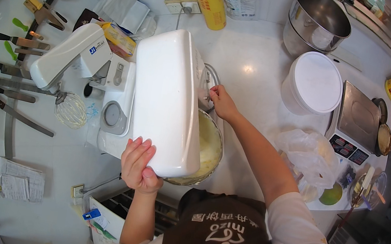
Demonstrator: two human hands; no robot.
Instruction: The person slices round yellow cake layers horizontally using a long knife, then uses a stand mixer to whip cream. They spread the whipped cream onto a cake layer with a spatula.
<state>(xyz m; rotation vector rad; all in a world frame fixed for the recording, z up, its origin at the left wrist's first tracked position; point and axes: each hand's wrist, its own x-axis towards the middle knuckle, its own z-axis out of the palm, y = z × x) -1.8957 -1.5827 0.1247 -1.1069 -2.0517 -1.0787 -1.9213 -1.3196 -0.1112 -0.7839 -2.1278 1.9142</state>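
Observation:
My left hand [140, 165] grips the front end of the white head of a stand mixer [168, 102], thumb and fingers around its lower corner. Under that head stands a metal mixing bowl [214, 148] with a pale yellow mixture on its inside. On the mixer's right side, my right hand [223, 102] has its fingertips together at the metal part near the cables; whether they hold a small control there is hidden. A second, smaller mixer [122, 76] stands to the left, its head tilted up, with a coated wire whisk [70, 110] hanging from it.
A white lidded tub [316, 83], stacked steel bowls [316, 22] and a digital scale [359, 117] are at the right, near a plastic bag [309, 155] and a green fruit [331, 194]. Several knives [20, 115] hang on the left wall. A yellow roll [209, 1] stands behind.

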